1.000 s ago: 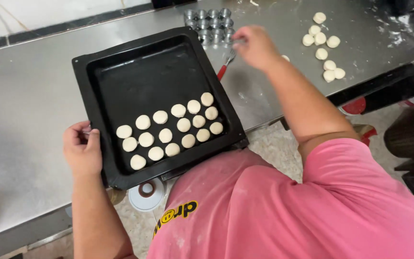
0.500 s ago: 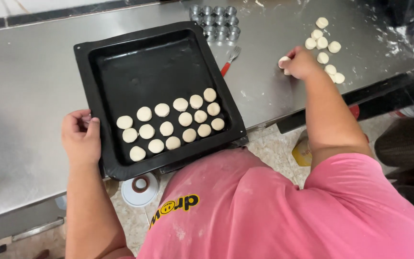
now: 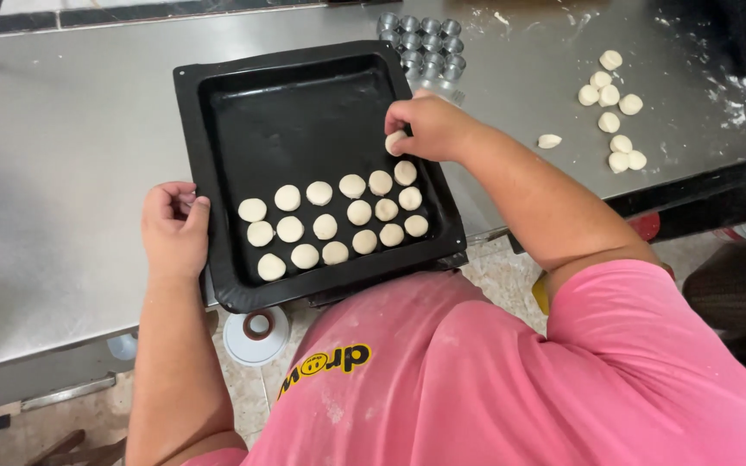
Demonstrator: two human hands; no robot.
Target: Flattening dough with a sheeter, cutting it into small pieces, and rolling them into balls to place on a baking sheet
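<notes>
Pale dough, a single small round piece (image 3: 395, 141), was pinched in the fingertips of the right hand (image 3: 429, 128), whose grip was closed on it just above the black baking tray (image 3: 218, 95), at the right end of the rows already laid there. The piece sat directly above the top row, which suggested it was held low to continue that row or begin the next. The laid dough rounds (image 3: 338, 220) occupied the tray's lower half, near frame centre, in three slanted rows, close together but mostly apart.

The left hand (image 3: 174, 229) was closed over the tray's left rim, thumb on top, apparently steadying the tray, whose near edge overhung the steel surface (image 3: 62, 155) toward the person's pink shirt (image 3: 511, 380).

The upper half of the tray was bare. At upper right lay a loose cluster of unplaced dough pieces (image 3: 612, 108), with one stray piece (image 3: 549, 141) nearer the right arm. A group of small metal moulds (image 3: 429, 43) stood just beyond the tray's top right corner. Nothing obstructed the right hand's reach to either the tray or the cluster. Flour dusted the surface at far right.
</notes>
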